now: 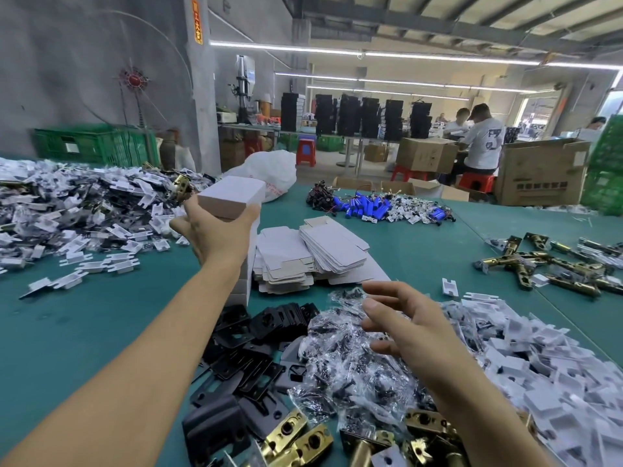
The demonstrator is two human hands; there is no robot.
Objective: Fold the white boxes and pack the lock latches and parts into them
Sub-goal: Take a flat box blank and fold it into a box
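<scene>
Teal matte surface point(101, 315) carries heaps of parts; I see my left hand point(215, 234) raised over it, its fingers point(251, 210) clamped round a folded white cardboard box point(231, 197). My right hand point(401, 328) hovers with fingers apart above crinkly clear bags of black screws point(350, 372), near stacked flat box blanks point(317, 254) and brassy cylindrical latches point(296, 436).

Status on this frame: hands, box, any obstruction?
Left hand grips a folded white box, held up. Right hand open, over the bagged screws. Nothing blocking either hand.
</scene>
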